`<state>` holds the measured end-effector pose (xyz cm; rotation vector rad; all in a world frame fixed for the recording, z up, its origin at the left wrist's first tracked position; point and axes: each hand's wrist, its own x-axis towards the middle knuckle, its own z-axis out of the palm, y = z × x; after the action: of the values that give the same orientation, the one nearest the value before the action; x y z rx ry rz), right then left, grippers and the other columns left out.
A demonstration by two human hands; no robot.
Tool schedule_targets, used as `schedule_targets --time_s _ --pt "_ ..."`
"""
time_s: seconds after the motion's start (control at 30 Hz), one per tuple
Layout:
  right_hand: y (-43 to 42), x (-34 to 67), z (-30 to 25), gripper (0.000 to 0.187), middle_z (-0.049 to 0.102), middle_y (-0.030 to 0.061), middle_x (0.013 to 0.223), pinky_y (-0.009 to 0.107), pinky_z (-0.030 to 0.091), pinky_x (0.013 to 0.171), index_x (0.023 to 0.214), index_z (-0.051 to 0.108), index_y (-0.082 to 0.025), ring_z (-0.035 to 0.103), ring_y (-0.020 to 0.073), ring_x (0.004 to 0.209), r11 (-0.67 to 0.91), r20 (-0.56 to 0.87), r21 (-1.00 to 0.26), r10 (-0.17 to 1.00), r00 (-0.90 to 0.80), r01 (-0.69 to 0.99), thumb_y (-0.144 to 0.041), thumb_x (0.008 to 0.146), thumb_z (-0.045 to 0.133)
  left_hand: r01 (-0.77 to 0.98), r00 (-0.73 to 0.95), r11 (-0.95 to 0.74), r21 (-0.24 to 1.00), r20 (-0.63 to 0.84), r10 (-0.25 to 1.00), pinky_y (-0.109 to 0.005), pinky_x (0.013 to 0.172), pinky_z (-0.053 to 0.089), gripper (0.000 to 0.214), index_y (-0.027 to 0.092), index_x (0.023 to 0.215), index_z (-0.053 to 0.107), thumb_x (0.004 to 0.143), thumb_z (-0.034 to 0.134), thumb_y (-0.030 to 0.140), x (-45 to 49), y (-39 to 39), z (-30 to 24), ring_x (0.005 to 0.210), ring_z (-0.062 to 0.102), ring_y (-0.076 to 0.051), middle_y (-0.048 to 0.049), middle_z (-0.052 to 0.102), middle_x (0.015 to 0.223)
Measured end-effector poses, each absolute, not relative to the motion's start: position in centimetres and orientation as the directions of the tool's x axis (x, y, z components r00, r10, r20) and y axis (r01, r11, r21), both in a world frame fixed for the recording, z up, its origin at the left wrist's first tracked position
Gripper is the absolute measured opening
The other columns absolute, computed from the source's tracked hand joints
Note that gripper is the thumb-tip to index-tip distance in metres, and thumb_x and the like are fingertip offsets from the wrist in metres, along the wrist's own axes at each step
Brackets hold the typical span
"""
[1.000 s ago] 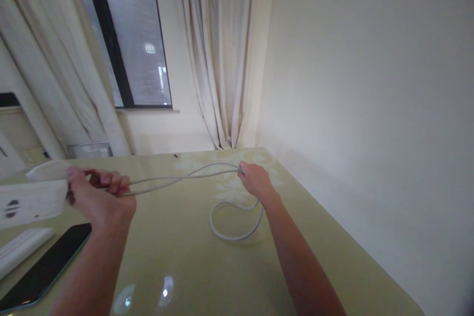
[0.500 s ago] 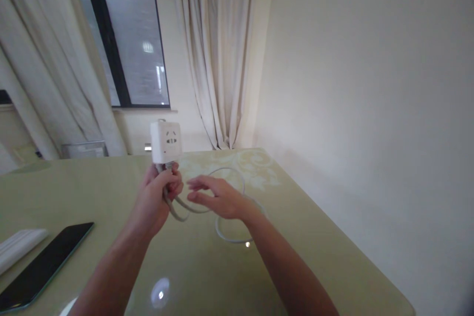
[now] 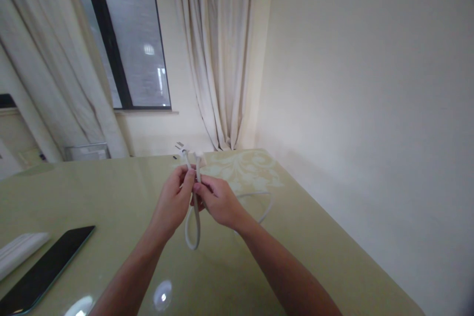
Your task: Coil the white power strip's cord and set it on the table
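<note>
My left hand (image 3: pixel 173 203) and my right hand (image 3: pixel 221 203) meet above the table, both pinching a grey-white power cord (image 3: pixel 196 210). A small loop of the cord hangs below the fingers. Above my left fingertips a white plug (image 3: pixel 182 148) points up and left, its metal prongs showing. Just right of it is part of the white socket block (image 3: pixel 202 158), mostly hidden behind the cord and hands. Another length of cord curves over the tabletop behind my right wrist.
On the glossy green table (image 3: pixel 122 197), a black phone-like slab (image 3: pixel 48 266) and a white object (image 3: pixel 22 252) lie at the left. A plain wall (image 3: pixel 351 108) borders the right side. Curtains (image 3: pixel 222 59) and a window stand beyond the far edge.
The socket block has tipped down and away from its raised upright pose. My right hand has moved left and closed on the cord beside my left hand. The plug now shows above.
</note>
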<state>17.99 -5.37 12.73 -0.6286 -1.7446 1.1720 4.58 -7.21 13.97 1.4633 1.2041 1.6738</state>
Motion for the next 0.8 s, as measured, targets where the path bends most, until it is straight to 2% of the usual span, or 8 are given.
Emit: schedule_targets --time_s 0.1,0.2,0.27,0.37,0.47,0.63,0.73,0.8 --pt "-5.2 18.2 12.7 0.038 0.065 -0.001 0.071 0.024 0.044 0.059 0.087 0.067 -0.02 0.057 0.012 0.057 0.469 0.444 -0.883 0.835 -0.324 0.001 -0.048 0.105 0.049 0.112 -0.25 -0.438 0.892 0.452 0.856 -0.026 0.051 0.05 0.043 0.021 0.107 0.064 0.089 0.068 0.06 4.4 -7.1 13.7 0.063 0.06 -0.017 -0.0027 0.066 0.082" --pt "-5.2 18.6 13.1 0.036 0.061 -0.0027 0.066 0.026 0.041 0.065 0.096 0.074 -0.02 0.054 0.0126 0.06 0.549 0.519 -0.829 0.826 -0.219 0.105 -0.042 0.107 0.046 0.212 -0.291 -0.472 0.856 0.516 0.805 -0.021 0.044 0.038 0.038 0.023 0.117 0.069 0.095 0.063 0.053 4.0 -7.3 13.9 0.054 0.05 -0.013 -0.0009 0.063 0.079" --pt "-5.3 18.9 13.5 0.038 0.056 -0.0033 0.064 0.026 0.04 0.066 0.1 0.077 -0.021 0.054 0.0136 0.062 0.57 0.55 -0.811 0.82 -0.157 0.134 -0.041 0.107 0.045 0.292 -0.308 -0.503 0.813 0.578 0.755 -0.021 0.042 0.032 0.032 0.022 0.11 0.076 0.094 0.065 0.048 3.9 -7.6 14.1 0.051 0.044 -0.011 -0.0007 0.06 0.078" --pt "-5.5 19.1 13.8 0.038 0.058 -0.0013 0.071 0.027 0.04 0.068 0.102 0.079 -0.022 0.054 0.0152 0.069 0.571 0.558 -0.819 0.815 -0.156 0.058 -0.048 0.104 0.052 0.262 -0.261 -0.544 0.797 0.601 0.756 -0.023 0.046 0.037 0.025 0.021 0.089 0.081 0.089 0.074 0.046 4.6 -8.3 14.5 0.055 0.049 -0.011 -0.003 0.062 0.08" --pt "-5.5 19.0 13.6 0.04 0.064 0.0017 0.079 0.028 0.043 0.07 0.093 0.081 -0.022 0.055 0.017 0.074 0.531 0.535 -0.845 0.836 -0.123 -0.071 -0.057 0.097 0.063 0.115 -0.213 -0.494 0.862 0.507 0.835 -0.024 0.047 0.04 0.025 0.021 0.081 0.08 0.082 0.082 0.046 5.9 -8.8 14.4 0.054 0.053 -0.012 -0.0035 0.065 0.077" --pt "-5.4 18.9 13.3 0.047 0.053 -0.0007 0.066 0.027 0.04 0.06 0.089 0.081 -0.022 0.048 0.0145 0.062 0.48 0.491 -0.863 0.87 -0.037 -0.157 -0.061 0.099 0.058 -0.136 -0.183 -0.266 0.954 0.239 0.953 -0.019 0.042 0.031 0.04 0.019 0.077 0.07 0.075 0.086 0.056 7.6 -8.7 13.5 0.048 0.048 -0.008 0.001 0.06 0.065" --pt "-5.4 19.1 13.4 0.05 0.056 -0.0004 0.064 0.026 0.039 0.055 0.085 0.08 -0.02 0.048 0.013 0.059 0.476 0.491 -0.869 0.863 -0.117 -0.135 -0.061 0.1 0.056 -0.274 -0.184 -0.164 0.948 0.116 0.976 -0.017 0.043 0.028 0.049 0.02 0.097 0.072 0.074 0.086 0.061 7.9 -8.5 13.2 0.047 0.043 -0.005 0.0028 0.062 0.071" --pt "-5.3 19.2 13.7 0.051 0.06 -0.0001 0.063 0.025 0.04 0.052 0.084 0.08 -0.018 0.048 0.0122 0.055 0.45 0.468 -0.881 0.874 -0.132 -0.145 -0.063 0.098 0.058 -0.353 -0.172 -0.177 0.919 0.122 0.978 -0.017 0.045 0.032 0.056 0.024 0.116 0.072 0.074 0.088 0.058 7.9 -8.5 13.2 0.051 0.046 -0.005 0.0012 0.068 0.082"
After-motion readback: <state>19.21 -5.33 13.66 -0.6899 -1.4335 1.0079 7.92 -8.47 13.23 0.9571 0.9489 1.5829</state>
